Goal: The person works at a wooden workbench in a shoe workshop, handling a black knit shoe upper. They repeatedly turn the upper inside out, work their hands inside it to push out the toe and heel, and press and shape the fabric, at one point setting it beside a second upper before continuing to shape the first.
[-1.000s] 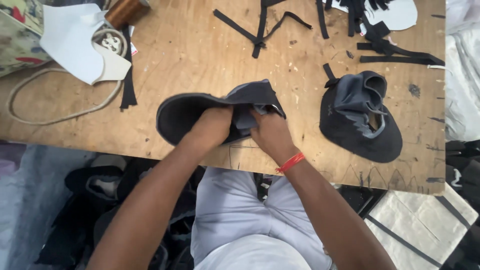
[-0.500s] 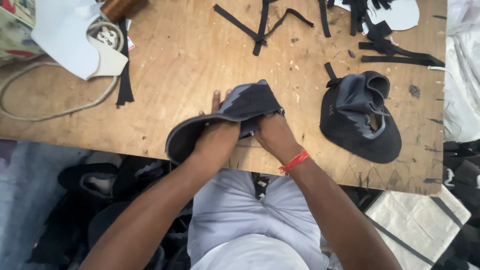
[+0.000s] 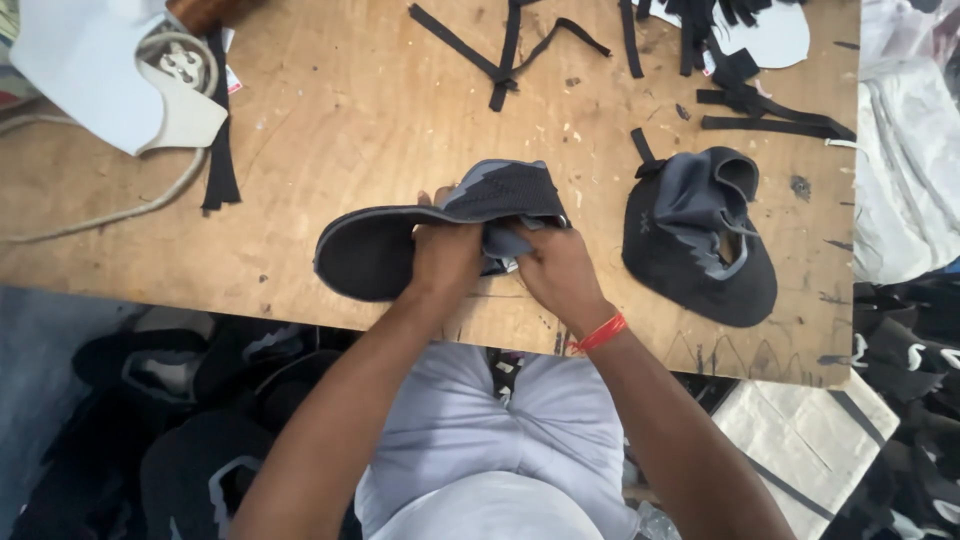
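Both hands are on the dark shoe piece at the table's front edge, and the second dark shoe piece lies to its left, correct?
Not quite. The head view shows both the left hand and right hand on the dark shoe piece at the table's front edge, but the second dark shoe piece lies to its right.

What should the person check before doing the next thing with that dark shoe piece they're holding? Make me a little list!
1. Left hand grips the shoe upper: ok.
2. Right hand holds its grey end: ok.
3. Piece is over the wooden table, not hanging past the edge: ok.
4. Second shoe upper lies apart, out of the way: ok.
5. Black strips lie clear of the hands: ok.
6. Fabric lined up under the fingers: cannot tell, the hands hide it.
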